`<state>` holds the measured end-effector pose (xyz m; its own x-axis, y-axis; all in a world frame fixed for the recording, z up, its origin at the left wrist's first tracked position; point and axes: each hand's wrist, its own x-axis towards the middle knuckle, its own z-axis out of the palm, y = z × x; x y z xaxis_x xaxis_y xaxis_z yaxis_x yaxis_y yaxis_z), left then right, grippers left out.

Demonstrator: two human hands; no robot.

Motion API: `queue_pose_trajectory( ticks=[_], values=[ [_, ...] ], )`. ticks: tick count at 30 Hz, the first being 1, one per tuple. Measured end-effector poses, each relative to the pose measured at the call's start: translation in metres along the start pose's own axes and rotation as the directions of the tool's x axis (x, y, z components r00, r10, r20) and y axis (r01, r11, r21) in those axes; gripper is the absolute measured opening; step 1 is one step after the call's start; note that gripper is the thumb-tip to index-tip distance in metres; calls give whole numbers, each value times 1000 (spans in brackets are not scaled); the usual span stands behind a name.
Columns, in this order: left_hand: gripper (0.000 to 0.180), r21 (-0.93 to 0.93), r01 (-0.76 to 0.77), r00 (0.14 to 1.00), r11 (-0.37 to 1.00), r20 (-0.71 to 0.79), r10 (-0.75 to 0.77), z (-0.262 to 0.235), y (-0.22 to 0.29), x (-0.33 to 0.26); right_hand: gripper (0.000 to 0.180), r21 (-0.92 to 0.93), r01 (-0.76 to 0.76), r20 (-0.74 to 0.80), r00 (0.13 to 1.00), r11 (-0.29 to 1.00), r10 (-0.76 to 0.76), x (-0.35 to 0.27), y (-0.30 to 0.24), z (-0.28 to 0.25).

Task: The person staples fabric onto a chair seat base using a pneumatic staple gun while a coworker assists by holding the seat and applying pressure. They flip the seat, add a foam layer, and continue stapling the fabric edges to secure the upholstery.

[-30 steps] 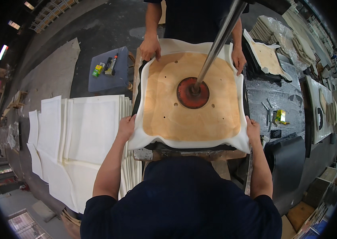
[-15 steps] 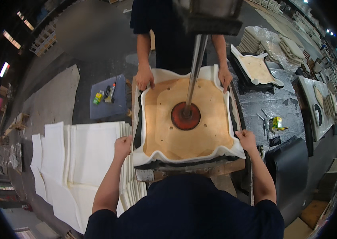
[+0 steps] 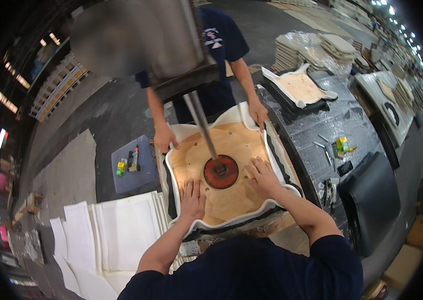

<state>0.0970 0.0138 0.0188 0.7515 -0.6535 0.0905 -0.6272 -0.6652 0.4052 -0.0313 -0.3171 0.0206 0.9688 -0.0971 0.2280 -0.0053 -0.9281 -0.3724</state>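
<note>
A plywood seat board (image 3: 226, 205) lies in front of me, with white foam padding (image 3: 185, 122) and black covering (image 3: 172, 192) rising round its edges. My left hand (image 3: 192, 200) rests flat on the board's near left part, fingers stretched out. On its right part my right hand (image 3: 263, 178) also lies flat and open. Between and beyond my hands, a red round press foot (image 3: 221, 172) on a steel rod (image 3: 200, 125) stands on the board. Across from me, a co-worker's two hands (image 3: 164, 138) are at the far left and far right corners of the padding.
White foam sheets (image 3: 126, 225) are stacked at the left, near a blue-grey stool (image 3: 130, 180) with small tools. On the right, a plastic-covered table (image 3: 341, 107) carries another padded board (image 3: 299, 87), a yellow-green box (image 3: 342, 145) and black covered cushions (image 3: 369, 200). Overhead hangs the machine's housing (image 3: 176, 45).
Both my hands have moved from the outer side edges onto the wooden board and opened out flat. The view has shifted and tilted. The co-worker's hands stay at the far corners.
</note>
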Motion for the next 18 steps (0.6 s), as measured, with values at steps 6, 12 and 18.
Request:
queue_pose_trajectory(
  ticks=[6, 12, 18],
  values=[
    [69, -39, -59, 998, 998, -37, 57, 7, -1, -10, 59, 37, -14, -45, 999, 999, 15, -12, 10, 5],
    [62, -1, -14, 997, 1000, -79, 14, 12, -1, -10, 53, 110, 2, -101, 995, 994, 9, -16, 8, 11],
    [29, -556, 242, 958, 795, 7, -287, -29, 23, -25, 22, 511, -286, -39, 934, 811, 354, -24, -2, -36]
  ],
)
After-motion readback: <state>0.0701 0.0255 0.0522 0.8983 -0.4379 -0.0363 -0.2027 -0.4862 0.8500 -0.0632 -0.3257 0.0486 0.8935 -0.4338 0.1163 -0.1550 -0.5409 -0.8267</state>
